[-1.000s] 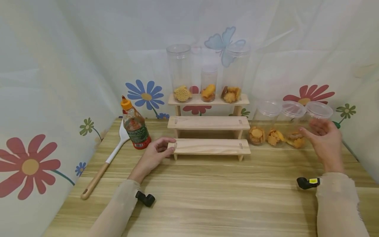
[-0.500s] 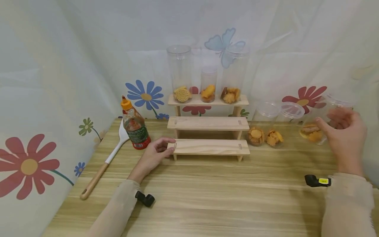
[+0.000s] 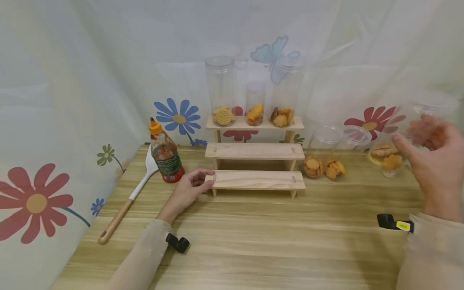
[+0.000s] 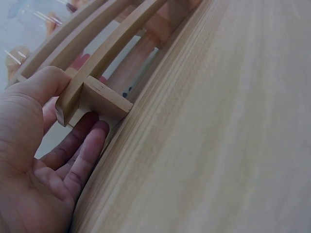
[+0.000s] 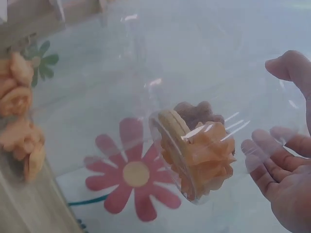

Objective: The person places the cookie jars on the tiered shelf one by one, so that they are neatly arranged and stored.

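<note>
Soft light falls over the wooden rack, and it is darker underneath. In front and to the right of the rack, a faint shadow lies on the worktop. White shiny streaks cross the jar in my right fingers. My left wrist view makes the rack look bent.

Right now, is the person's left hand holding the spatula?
No, the left hand grips the left end of the lowest wooden shelf, while the spatula lies on the table.
</note>
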`<state>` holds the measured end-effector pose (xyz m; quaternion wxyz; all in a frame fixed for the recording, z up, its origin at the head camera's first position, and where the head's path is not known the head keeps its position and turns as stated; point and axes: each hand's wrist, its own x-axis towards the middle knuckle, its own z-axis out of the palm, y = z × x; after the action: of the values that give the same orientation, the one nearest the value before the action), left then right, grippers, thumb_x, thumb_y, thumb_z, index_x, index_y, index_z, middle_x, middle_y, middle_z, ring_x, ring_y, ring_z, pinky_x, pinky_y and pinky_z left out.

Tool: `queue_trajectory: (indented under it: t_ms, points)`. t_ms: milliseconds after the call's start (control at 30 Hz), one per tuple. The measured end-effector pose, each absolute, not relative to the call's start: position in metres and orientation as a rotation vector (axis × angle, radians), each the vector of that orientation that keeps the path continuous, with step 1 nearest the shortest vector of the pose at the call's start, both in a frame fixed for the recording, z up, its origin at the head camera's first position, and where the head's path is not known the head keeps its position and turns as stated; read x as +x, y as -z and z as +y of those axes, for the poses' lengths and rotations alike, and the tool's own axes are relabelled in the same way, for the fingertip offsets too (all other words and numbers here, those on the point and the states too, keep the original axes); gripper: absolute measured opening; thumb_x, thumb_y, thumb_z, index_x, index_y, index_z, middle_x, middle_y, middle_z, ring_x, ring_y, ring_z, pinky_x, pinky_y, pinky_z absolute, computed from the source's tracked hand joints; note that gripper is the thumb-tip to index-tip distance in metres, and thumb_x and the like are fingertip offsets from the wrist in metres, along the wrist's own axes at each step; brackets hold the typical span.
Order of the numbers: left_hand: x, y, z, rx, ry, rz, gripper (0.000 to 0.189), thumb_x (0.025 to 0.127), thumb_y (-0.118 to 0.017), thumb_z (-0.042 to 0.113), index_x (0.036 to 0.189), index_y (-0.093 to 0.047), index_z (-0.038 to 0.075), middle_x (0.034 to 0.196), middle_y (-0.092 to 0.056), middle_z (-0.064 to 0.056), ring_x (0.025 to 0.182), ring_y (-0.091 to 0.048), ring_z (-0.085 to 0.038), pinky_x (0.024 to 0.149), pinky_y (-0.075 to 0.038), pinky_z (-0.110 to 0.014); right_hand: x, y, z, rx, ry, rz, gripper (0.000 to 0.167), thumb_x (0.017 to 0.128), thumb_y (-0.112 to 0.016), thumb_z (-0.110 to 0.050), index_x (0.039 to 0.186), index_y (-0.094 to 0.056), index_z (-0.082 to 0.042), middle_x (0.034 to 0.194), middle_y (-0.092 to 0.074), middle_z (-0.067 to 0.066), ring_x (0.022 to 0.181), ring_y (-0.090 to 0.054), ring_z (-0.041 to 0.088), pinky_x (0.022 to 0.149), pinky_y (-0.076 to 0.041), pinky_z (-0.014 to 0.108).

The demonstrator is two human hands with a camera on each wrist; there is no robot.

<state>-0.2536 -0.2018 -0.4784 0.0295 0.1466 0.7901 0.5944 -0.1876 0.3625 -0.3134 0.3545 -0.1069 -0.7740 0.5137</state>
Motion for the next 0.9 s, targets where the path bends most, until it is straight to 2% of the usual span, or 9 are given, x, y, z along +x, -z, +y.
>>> queue_trajectory:
  t_ms: [267, 400, 567, 700, 900]
  points:
    - [-0.254, 0.478, -0.202, 0.427, -1.817, 2.452, 0.033, 0.108, -0.078, 0.023, 0.139, -0.074, 0.012, 0.123, -0.071, -0.015, 0.104, -0.072, -0.025, 0.087, -0.064, -0.029, -0.177, 0.293, 0.325, -0.041, -1.3, -2.019, 0.054, 0.089, -0.091, 0.0, 0.139, -0.074, -0.013, 0.113, -0.075, -0.011, 0.101, -0.071, 0.004, 0.094, -0.052, 0.009]
    - [-0.253, 0.479, -0.202, 0.434, -1.815, 2.446, 0.033, 0.108, -0.078, 0.023, 0.139, -0.074, 0.012, 0.123, -0.071, -0.015, 0.104, -0.072, -0.024, 0.087, -0.064, -0.029, -0.176, 0.293, 0.306, 0.084, -1.316, -2.083, 0.052, 0.091, -0.091, -0.001, 0.139, -0.074, -0.008, 0.12, -0.078, -0.008, 0.104, -0.072, 0.007, 0.096, -0.053, 0.01]
    - [-0.253, 0.478, -0.202, 0.444, -1.825, 2.439, 0.033, 0.108, -0.078, 0.023, 0.139, -0.074, 0.012, 0.122, -0.071, -0.016, 0.102, -0.072, -0.025, 0.087, -0.065, -0.03, -0.18, 0.299, 0.282, 0.184, -1.35, -2.162, 0.054, 0.093, -0.091, -0.005, 0.143, -0.071, -0.008, 0.123, -0.076, -0.007, 0.111, -0.071, 0.007, 0.098, -0.052, 0.009]
    - [-0.253, 0.478, -0.202, 0.441, -1.815, 2.447, 0.033, 0.108, -0.078, 0.023, 0.139, -0.074, 0.012, 0.12, -0.071, -0.015, 0.103, -0.072, -0.025, 0.087, -0.065, -0.03, -0.185, 0.305, 0.265, 0.262, -1.395, -2.2, 0.052, 0.093, -0.091, -0.005, 0.141, -0.07, -0.007, 0.127, -0.074, -0.002, 0.116, -0.069, 0.012, 0.1, -0.052, 0.01]
    - [-0.252, 0.478, -0.202, 0.441, -1.815, 2.445, 0.033, 0.108, -0.078, 0.023, 0.139, -0.074, 0.012, 0.121, -0.071, -0.016, 0.103, -0.072, -0.025, 0.087, -0.065, -0.03, -0.191, 0.316, 0.243, 0.364, -1.426, -2.254, 0.051, 0.092, -0.093, -0.005, 0.136, -0.068, -0.007, 0.133, -0.074, -0.008, 0.119, -0.07, 0.007, 0.106, -0.051, 0.012]
